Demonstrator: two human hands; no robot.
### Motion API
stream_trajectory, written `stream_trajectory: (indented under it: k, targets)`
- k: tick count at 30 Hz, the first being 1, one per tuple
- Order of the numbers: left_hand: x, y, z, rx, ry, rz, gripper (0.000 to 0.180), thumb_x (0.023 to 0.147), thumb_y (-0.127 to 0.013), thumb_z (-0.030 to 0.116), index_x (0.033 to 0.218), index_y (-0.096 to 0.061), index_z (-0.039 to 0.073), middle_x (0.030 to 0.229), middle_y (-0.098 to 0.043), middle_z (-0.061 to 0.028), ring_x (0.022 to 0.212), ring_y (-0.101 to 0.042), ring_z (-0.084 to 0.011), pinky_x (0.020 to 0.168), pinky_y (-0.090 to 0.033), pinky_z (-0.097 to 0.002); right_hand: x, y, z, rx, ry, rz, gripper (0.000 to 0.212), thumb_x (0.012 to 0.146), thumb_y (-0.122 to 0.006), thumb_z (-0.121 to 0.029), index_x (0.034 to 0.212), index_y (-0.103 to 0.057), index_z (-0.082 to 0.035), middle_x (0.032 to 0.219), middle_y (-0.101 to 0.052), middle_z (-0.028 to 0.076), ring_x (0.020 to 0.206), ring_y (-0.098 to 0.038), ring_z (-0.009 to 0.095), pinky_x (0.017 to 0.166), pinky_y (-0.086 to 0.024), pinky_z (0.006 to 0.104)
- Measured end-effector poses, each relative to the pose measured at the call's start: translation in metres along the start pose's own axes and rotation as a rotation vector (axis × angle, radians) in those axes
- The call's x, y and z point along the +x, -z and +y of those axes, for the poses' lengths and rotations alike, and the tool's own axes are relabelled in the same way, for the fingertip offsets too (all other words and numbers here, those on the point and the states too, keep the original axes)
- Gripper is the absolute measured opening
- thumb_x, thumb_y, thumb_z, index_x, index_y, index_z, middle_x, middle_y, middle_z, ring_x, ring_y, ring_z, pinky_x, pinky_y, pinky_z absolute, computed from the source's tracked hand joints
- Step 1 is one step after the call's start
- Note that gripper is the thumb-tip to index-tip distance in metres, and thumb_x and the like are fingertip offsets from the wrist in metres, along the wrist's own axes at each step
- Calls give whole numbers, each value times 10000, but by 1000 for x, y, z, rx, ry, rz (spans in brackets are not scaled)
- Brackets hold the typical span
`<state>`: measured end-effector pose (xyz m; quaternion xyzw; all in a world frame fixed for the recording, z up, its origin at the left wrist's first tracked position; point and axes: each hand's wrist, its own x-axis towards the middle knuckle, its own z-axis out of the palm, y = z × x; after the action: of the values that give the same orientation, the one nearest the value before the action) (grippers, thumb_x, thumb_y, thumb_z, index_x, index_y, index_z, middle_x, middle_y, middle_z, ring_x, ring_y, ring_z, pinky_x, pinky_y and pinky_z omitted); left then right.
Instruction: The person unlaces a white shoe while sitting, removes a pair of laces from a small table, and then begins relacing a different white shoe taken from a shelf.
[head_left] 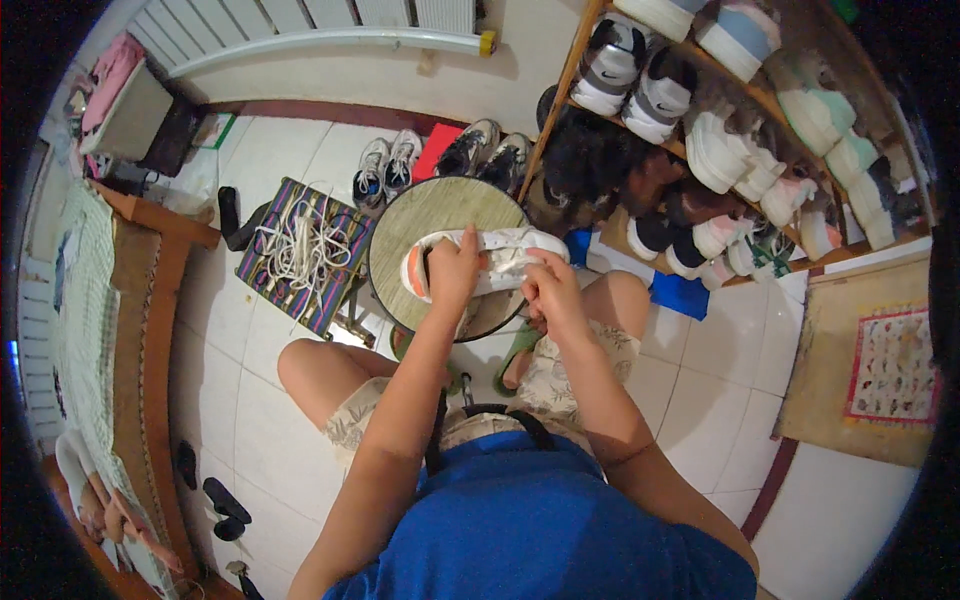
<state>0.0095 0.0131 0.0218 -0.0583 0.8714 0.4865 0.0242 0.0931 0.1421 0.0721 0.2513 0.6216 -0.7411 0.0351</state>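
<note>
A white sneaker (pixel 508 252) with an orange heel lies on its side on a small round wooden stool (pixel 420 215) in front of me. My left hand (pixel 452 270) grips the sneaker near its heel and opening, thumb and fingers around the upper. My right hand (pixel 548 290) is closed against the sneaker's near edge toward the toe, apparently pinching it or its lace; which one I cannot tell. I sit with bare knees apart on either side of the stool.
A striped folding stool (pixel 275 285) at the left holds a heap of white laces (pixel 300 245). Two pairs of sneakers (pixel 385 165) stand by the wall. A wooden shoe rack (pixel 740 120) full of shoes fills the right. A bed edge (pixel 140 330) runs along the left.
</note>
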Motion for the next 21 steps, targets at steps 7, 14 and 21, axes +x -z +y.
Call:
stream_trajectory:
  k: [7,14,21]
  targets:
    - [-8,3,6,-110,48,-34,608,874,-542,481,581,-575,-51,511,-562,-140,453,-548,-229,477,-427,-369,26,4,-3,44,-76,-93,455,862,-553,-146,1275,-453,16,628,-534,35,489,-489,90,363,-362,249]
    - [-13,3,-2,-194,20,-30,612,900,-516,446,543,-569,-49,456,-527,-129,415,-521,-217,460,-404,-384,22,-1,8,-627,355,123,230,833,-623,-230,899,-589,-12,695,-610,141,598,-596,268,596,-449,384]
    - [-8,0,-4,-199,-22,-22,605,896,-520,436,548,-564,-56,460,-513,-147,420,-512,-232,464,-401,-393,0,-1,-8,-376,723,177,188,855,-620,-168,807,-545,-2,730,-579,61,638,-549,163,591,-431,301]
